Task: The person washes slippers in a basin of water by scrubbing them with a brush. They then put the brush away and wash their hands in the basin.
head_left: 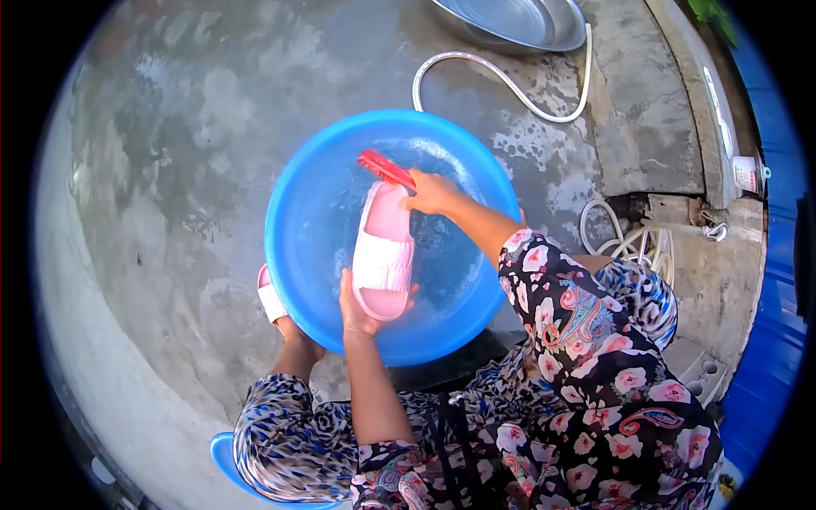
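Over a blue basin point(293, 161) of water, a pink slide sandal point(384, 263) is held with its sole down and its heel end pointing away from me. My left hand point(361, 310) grips it from below near the toe end, fingers partly hidden under the sole. In my right hand point(432, 194) is a red scrub brush point(387, 168), its head reaching past the sandal's heel. The brush lies against or just above the heel edge; I cannot tell which. Some suds float at the basin's far right side.
A metal basin point(557, 38) stands at the top, with a white hose point(510, 78) curving beside it. More hose point(633, 246) lies coiled at right near a tap point(714, 231). My foot wears another sandal point(270, 297) left of the basin. The concrete floor point(195, 187) has wet patches.
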### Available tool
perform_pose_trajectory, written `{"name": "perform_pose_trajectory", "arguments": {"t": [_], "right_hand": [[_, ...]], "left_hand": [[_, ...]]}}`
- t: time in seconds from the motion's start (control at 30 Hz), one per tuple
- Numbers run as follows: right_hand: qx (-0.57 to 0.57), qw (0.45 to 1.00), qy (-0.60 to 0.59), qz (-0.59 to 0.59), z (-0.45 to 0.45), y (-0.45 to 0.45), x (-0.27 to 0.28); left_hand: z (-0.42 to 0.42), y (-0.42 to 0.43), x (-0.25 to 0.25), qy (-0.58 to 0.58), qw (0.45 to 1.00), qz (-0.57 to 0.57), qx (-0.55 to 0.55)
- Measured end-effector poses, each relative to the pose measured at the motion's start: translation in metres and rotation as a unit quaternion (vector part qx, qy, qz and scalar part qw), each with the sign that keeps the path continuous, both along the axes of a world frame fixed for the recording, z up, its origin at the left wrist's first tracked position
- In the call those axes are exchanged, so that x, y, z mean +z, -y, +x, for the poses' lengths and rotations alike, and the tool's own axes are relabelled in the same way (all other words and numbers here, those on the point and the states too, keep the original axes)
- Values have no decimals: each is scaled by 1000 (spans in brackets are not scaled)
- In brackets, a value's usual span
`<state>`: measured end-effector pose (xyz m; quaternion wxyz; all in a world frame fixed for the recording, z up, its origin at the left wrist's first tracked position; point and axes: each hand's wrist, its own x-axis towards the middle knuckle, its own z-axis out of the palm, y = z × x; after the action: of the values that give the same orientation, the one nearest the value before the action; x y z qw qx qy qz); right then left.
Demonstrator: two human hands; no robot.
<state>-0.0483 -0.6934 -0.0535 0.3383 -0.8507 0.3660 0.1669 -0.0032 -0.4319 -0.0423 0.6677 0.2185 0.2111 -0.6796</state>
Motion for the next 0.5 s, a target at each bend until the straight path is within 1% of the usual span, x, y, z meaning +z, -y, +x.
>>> {"name": "perform_pose_trajectory", "arguments": {"t": [0.03,0.07,0.1,0.13,0.17,0.2,0.23,0.27,0.3,0.37,0.4,0.43,0.47,0.5], "right_hand": [[-36,996,-24,75,0,0,-10],[-113,989,-3,94,-4,-9,-19],[-111,989,-9,96,-9,-20,-25],[-243,952,-17,186,-15,-32,-29],[-371,888,-26,269,-22,-45,-32],[-450,825,-35,341,-26,-57,-26],[-522,748,-41,407,-29,-68,-19],[-533,696,-34,480,-34,-77,-12],[-534,694,-37,482,-38,-85,-3],[-564,590,-70,574,-48,-99,13],[-544,582,-88,598,-54,-104,16],[-546,581,-88,597,-58,-110,20],[-551,543,-82,629,-61,-117,24],[-552,504,-76,660,-64,-124,30]], "left_hand": [[0,-3,-4,-5,1000,3,3],[2,-8,-9,3,995,50,89],[2,-11,-12,12,980,98,173],[5,-6,-11,-44,962,80,257],[5,-2,-23,-17,948,96,303],[3,4,-29,6,945,94,314],[0,6,-37,31,940,90,326],[-3,-1,-53,40,952,53,297],[-7,-4,-69,202,952,132,185],[-13,3,-73,305,928,132,167],[-12,4,-70,303,929,133,166],[-6,6,-60,278,951,37,131],[-3,8,-50,250,962,-60,95],[-3,15,-32,249,962,-59,96]]}}
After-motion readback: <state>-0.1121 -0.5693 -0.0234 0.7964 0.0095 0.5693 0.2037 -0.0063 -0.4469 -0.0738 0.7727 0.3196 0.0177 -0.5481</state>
